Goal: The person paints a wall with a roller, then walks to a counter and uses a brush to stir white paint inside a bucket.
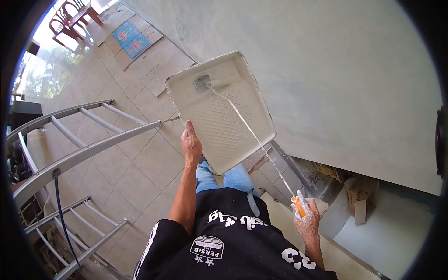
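Note:
My left hand (191,143) grips the left edge of a paint tray (223,144), its thumb showing and the other fingers hidden beneath. The tray is coated in off-white paint and has a ridged diamond pattern. My right hand (306,215), speckled with paint, is closed around the orange handle of a paint roller (248,126). The roller's long, paint-covered rod slants across the tray. Its small head rests near the tray's far end, beside a dark grey patch.
A metal ladder (84,151) stands to the left on the tiled floor (135,186). A pale wall (336,84) rises on the right, with a cardboard box (361,196) below it. Flattened cardboard (158,70) and red chairs (70,21) are farther off.

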